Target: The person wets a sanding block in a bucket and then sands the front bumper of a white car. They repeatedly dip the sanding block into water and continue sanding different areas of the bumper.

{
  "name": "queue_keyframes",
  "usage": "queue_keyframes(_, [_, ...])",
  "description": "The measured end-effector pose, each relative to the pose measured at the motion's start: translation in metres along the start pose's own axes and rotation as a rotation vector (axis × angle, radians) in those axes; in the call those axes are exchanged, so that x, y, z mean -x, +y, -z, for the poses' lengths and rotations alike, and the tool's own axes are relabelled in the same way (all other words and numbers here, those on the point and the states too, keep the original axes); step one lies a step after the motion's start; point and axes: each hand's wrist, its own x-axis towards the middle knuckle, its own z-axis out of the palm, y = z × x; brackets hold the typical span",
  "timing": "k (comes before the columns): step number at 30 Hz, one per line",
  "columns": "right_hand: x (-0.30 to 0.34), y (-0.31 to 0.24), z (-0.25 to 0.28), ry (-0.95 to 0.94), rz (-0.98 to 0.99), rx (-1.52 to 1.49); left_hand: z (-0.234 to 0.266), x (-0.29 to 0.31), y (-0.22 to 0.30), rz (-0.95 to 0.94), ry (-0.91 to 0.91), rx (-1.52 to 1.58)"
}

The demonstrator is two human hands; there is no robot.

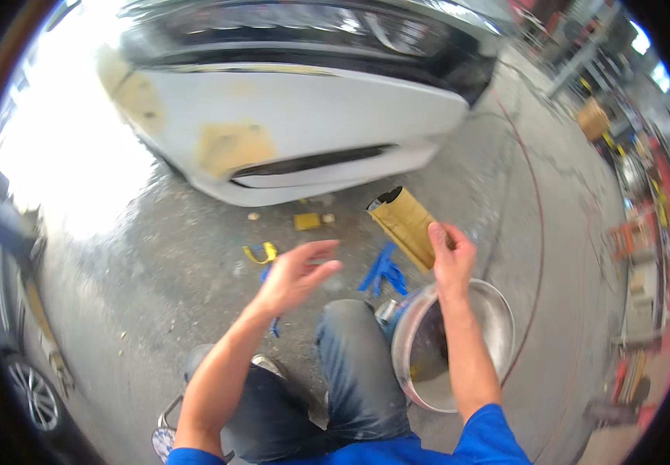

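My right hand (453, 257) grips the lower end of a curled, gold-coloured sheet of sandpaper (404, 225) between thumb and fingers. The sheet's far end is rolled open and dark inside. My left hand (301, 275) hangs to the left of it, empty, with fingers stretched toward the sheet but apart from it. Ahead of both hands is a white car bumper (335, 108) with tan patches, the larger one (234, 146) beside a dark slot. Below my right forearm stands a large round metal drum (497, 318), partly hidden by the arm.
On the floor lie blue strips (384, 271), a yellow strap-like piece (261, 253) and a small yellow block (307, 222). A red hose (538, 201) runs along the right. A car wheel (34, 394) shows at the left, and cluttered shelving (637, 302) lines the right.
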Motion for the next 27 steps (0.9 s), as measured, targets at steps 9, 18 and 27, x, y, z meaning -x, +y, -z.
queue_keyframes(9, [0.051, -0.01, -0.163, -0.298, 0.062, -0.3, 0.045, 0.003, -0.014, 0.011, 0.412, 0.387])
queue_keyframes(18, [0.062, -0.026, -0.189, -0.721, 0.178, -0.169, 0.077, 0.023, -0.02, -0.008, 0.348, 0.004])
queue_keyframes(27, [0.042, -0.005, -0.206, -0.638, 0.013, -0.145, 0.094, 0.025, -0.03, -0.088, 0.663, -0.071])
